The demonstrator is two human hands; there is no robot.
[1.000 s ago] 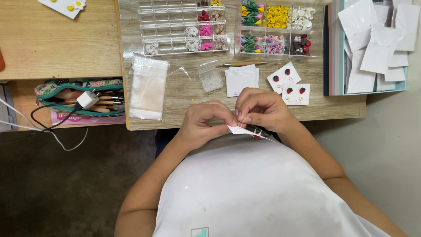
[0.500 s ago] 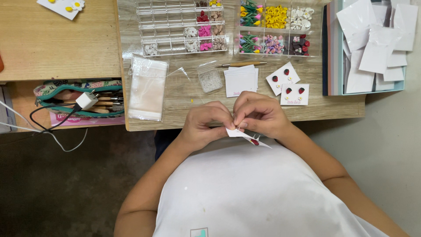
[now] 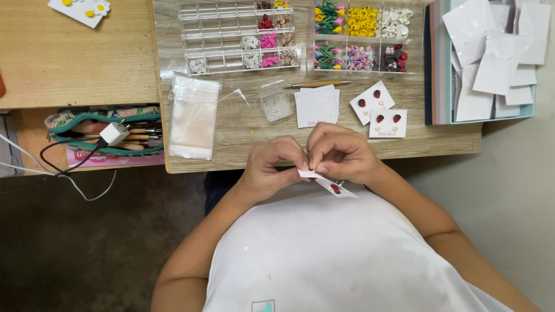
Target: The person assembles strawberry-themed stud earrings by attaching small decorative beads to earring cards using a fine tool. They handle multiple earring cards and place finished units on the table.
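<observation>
Head view, single moment. Both hands are raised together just off the near edge of the light wooden tabletop (image 3: 231, 147), above the person's lap and white shirt.

Left hand (image 3: 272, 170): fingers curled closed, thumb and forefinger pinching the left end of a small white paper earring card with a red stud (image 3: 329, 185). Right hand (image 3: 341, 153): fingers bent tight over the top of the same card, fingertips meeting those of the left hand. What the right fingertips grip besides the card cannot be told; it is hidden between them. The card tilts down to the right, clear of the tabletop.

On the tabletop, toward the near edge: two finished white cards carrying red studs (image 3: 381, 112), a stack of blank white cards (image 3: 316, 107), a small clear bag of tiny pieces (image 3: 276, 105) and a pile of clear plastic sleeves (image 3: 193, 115). Along the far edge: two clear compartment boxes of coloured flower pieces (image 3: 358, 29). An open box of loose white cards (image 3: 491, 58) sits at the right edge.

Judgement on technique: the card looks thin and would crease, so it is best held flat by its edge with light pressure, the fine work kept close to the body over the lap so that any dropped piece stays recoverable.
</observation>
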